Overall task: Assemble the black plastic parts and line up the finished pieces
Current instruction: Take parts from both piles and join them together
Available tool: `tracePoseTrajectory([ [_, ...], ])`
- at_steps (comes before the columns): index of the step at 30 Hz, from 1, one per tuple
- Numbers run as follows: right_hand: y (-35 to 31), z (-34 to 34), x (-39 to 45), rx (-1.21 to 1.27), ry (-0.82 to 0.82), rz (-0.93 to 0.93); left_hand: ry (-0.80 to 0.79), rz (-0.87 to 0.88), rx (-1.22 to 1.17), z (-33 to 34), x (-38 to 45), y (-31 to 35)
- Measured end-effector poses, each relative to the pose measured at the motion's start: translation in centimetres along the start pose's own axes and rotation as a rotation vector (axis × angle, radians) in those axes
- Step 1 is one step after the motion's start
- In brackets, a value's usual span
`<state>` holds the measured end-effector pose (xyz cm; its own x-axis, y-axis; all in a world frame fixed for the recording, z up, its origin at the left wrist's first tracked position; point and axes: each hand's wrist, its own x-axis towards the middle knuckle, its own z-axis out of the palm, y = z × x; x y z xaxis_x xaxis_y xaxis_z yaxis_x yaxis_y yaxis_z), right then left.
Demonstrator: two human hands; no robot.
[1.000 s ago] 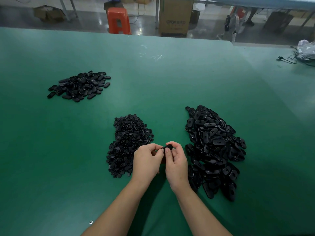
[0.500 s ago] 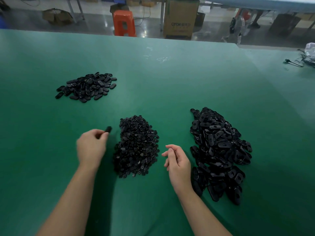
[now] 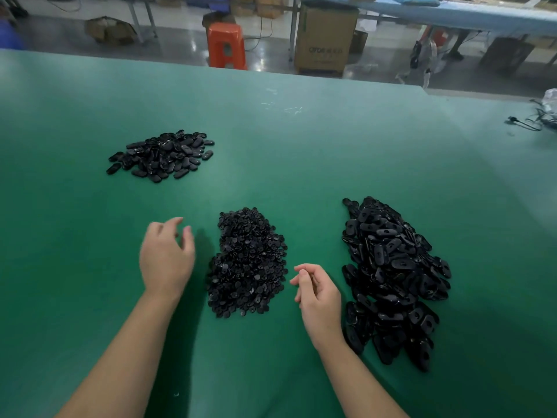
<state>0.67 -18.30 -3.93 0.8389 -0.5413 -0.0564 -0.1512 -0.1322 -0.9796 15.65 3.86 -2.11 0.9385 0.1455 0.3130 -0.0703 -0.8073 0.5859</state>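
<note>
Three heaps of black plastic parts lie on the green table [image 3: 301, 164]. A heap of small round pieces [image 3: 248, 263] sits in the middle, and a bigger heap of oval shells with slots [image 3: 391, 276] lies to its right. At the far left is the pile of finished pieces [image 3: 161, 155]. My left hand [image 3: 167, 257] hovers just left of the small-piece heap, fingers loosely spread and empty. My right hand [image 3: 318, 300] rests between the two near heaps with fingers loosely curled, holding nothing.
Beyond the table's far edge stand an orange stool [image 3: 226, 45] and a cardboard box [image 3: 325, 40]. Black cables [image 3: 530, 123] and a plastic bag lie at the table's right edge. A small white speck [image 3: 176, 394] lies near my left forearm.
My hands came apart after joining a piece. The left hand carried the piece out to the left and now holds nothing; the piece is no longer in it. The right hand stayed by the heaps.
</note>
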Motion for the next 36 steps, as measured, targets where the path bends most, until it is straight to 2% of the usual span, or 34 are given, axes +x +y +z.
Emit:
tracePoseTrajectory([
  [4, 0.0, 0.1, 0.1, -0.032, 0.018, -0.006, -0.072, 0.075, -0.092, 1.6, -4.4, 2.9],
  [9, 0.0, 0.2, 0.1, -0.092, 0.015, -0.007, -0.03, 0.207, 0.0, 2.5, -7.9, 2.3],
  [14, -1.5, -0.1, 0.1, -0.225, -0.054, -0.02, -0.084, 0.406, 0.133, 3.5, -7.7, 2.1],
  [16, -3.0, -1.4, 0.5, -0.433, -0.071, -0.139, -0.07, 0.433, 0.134, 3.6, -7.7, 1.9],
  [19, -5.9, -4.5, 2.3, -0.948, -0.107, -0.265, -0.052, 0.47, 0.138, 3.7, -7.8, 1.7],
  [22, -7.6, -8.1, 4.5, -1.284, -0.156, -0.142, -0.047, 0.483, 0.139, 3.8, -7.7, 1.7],
  [24, -7.9, -9.8, 5.4, -1.404, -0.191, -0.05, -0.048, 0.485, 0.142, 3.8, -7.7, 1.7],
  [28, -7.2, -11.0, 6.2, -1.496, -0.231, 0.004, -0.038, 0.508, 0.136, 3.8, -7.7, 1.7],
  [36, -6.1, -11.2, 6.6, -1.48, -0.24, -0.011, -0.02, 0.556, 0.074, 3.6, -7.6, 1.8],
])
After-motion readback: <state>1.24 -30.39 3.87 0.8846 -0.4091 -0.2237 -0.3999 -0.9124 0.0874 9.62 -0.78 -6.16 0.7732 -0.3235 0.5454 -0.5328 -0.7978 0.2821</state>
